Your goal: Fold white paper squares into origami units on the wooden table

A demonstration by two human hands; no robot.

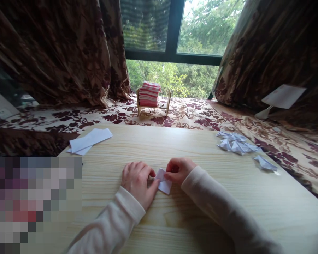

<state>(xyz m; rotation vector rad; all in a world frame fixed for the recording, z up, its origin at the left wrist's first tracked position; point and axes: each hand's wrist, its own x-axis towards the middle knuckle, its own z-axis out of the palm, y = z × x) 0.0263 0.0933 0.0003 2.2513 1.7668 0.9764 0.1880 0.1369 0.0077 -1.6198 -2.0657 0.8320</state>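
A small folded piece of white paper (164,187) lies on the wooden table between my two hands. My left hand (140,181) rests at its left side, thumb and forefinger closed on the paper's edge. From the right, my right hand (178,170) pinches the upper right part of the paper between curled fingers. Part of the sheet is hidden under the fingertips. Several folded white paper shapes (237,143) sit in a cluster at the table's far right, with a single folded paper (265,163) apart from them.
Flat white paper strips (91,139) overlap at the table's far left corner. Behind the table (159,137), a small wooden rack (167,106) holds folded pink and white cloths (149,95) on a floral cover. A white lamp (284,96) stands to the right. The lower left is pixelated.
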